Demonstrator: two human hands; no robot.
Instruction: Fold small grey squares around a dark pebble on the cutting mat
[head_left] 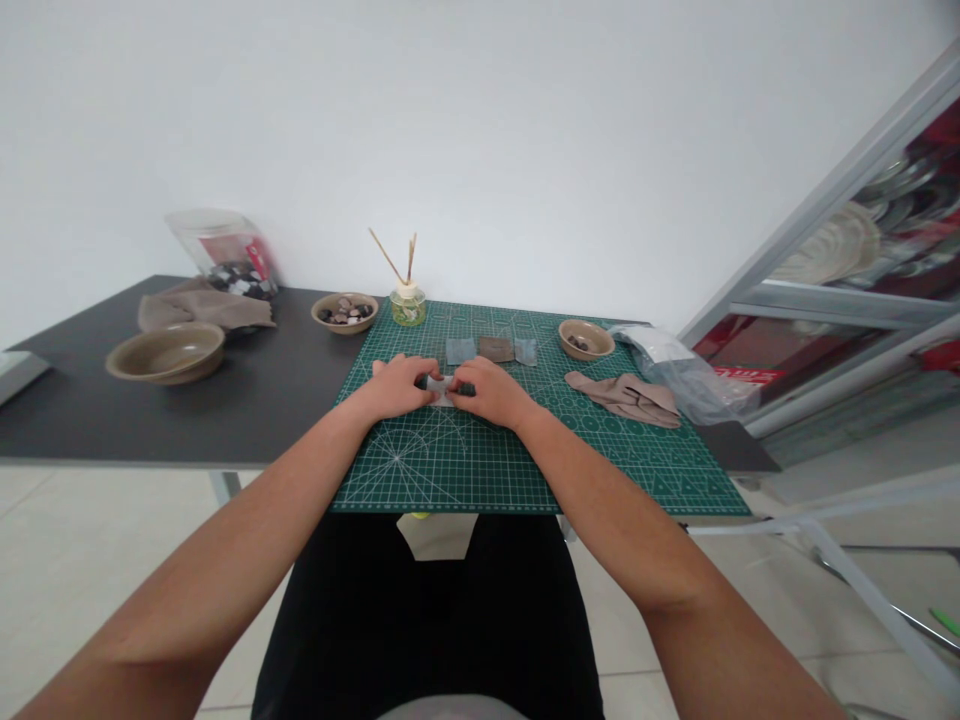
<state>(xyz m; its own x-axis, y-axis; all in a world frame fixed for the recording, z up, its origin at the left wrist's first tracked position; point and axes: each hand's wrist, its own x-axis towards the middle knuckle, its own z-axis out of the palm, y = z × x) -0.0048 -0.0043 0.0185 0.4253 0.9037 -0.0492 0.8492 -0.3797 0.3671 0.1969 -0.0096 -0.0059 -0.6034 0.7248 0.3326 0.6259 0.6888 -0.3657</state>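
Observation:
Both my hands rest on the green cutting mat (600, 460) near its middle. My left hand (401, 385) and my right hand (491, 390) are closed together on a small pale piece (444, 392) with a dark part between the fingertips; what it is I cannot make out. Just beyond the hands lie three small squares: a grey-blue square (460, 350), a brown square (496, 348) and another grey-blue square (526, 351).
A reed diffuser (409, 303) stands at the mat's far edge. Three tan bowls sit about: an empty bowl (166, 352) at left, a stone bowl (345, 311), and a small bowl (586, 339). Tan cloth (626, 396), a plastic bag (679, 375), a jar (229, 258), and a metal rack (840, 300) at right.

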